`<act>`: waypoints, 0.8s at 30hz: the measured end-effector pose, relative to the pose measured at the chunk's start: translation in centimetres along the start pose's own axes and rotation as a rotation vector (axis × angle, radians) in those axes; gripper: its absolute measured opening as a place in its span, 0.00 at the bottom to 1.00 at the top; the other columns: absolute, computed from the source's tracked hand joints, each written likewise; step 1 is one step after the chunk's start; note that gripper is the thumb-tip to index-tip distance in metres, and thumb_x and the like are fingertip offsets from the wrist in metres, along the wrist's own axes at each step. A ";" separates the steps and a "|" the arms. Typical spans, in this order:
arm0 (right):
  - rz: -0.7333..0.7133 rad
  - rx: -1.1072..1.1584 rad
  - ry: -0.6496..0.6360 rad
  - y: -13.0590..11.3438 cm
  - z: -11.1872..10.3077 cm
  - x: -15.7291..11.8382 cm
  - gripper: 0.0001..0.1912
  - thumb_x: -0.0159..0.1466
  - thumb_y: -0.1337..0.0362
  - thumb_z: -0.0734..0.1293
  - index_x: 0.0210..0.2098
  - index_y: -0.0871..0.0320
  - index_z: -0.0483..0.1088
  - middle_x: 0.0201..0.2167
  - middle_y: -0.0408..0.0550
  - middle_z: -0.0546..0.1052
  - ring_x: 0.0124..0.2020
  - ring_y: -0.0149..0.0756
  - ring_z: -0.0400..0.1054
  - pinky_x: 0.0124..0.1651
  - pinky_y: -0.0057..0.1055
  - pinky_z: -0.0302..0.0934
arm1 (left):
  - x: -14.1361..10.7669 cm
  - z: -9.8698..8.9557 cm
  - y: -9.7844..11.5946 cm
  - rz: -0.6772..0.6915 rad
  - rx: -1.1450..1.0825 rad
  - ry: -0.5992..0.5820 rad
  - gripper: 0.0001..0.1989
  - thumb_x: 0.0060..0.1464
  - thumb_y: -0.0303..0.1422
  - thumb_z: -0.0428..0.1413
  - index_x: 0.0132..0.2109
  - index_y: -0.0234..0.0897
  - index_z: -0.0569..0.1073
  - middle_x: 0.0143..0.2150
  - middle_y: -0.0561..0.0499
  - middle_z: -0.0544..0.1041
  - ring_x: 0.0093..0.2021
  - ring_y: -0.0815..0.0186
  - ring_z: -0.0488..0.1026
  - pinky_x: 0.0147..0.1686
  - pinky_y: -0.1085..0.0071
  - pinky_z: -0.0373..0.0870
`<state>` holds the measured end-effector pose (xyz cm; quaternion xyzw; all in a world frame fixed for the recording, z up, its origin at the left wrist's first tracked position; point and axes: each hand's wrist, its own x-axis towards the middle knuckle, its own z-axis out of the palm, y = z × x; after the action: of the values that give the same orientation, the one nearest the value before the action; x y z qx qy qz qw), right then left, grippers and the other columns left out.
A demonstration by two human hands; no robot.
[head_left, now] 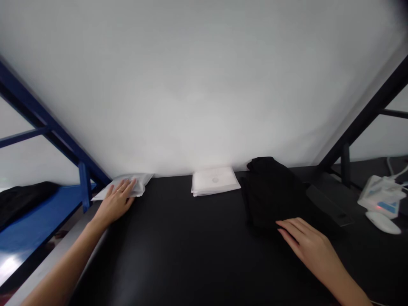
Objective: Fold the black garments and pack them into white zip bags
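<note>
At the left, my left hand (117, 200) lies with its fingers spread on a translucent white plastic bag (140, 183) near the wall. My right hand (306, 241) is at the near edge of a black folded cloth (270, 191); its thumb and fingertips are pressed together on the fabric. Between the hands, a small stack of white zip packets (216, 180) rests at the back of the black table (178, 242). Under my left palm, part of the bag is hidden.
A white mouse (383, 222) and a white box with cables (382, 197) stand at the right. Beside the cloth lies a clear bag (330, 205). A blue metal frame (57, 127) rises at the left, a dark one (360, 119) at the right. Behind is a pale wall.
</note>
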<state>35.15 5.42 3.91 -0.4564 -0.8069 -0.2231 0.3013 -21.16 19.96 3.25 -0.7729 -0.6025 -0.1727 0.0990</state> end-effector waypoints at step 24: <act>0.051 0.048 0.042 -5.6 -1.4 1.7 0.12 0.74 0.68 0.61 0.50 0.59 0.75 0.41 0.51 0.80 0.43 0.42 0.75 0.46 0.36 0.69 | -2.7 0.6 35.1 0.065 -0.816 -0.519 0.19 0.53 0.34 0.61 0.52 0.34 0.73 0.40 0.39 0.83 0.39 0.46 0.82 0.41 0.57 0.75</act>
<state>29.94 2.86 5.59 -0.4645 -0.7937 -0.2057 0.3347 12.30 8.85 3.60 -0.7845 -0.4660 -0.1933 -0.3605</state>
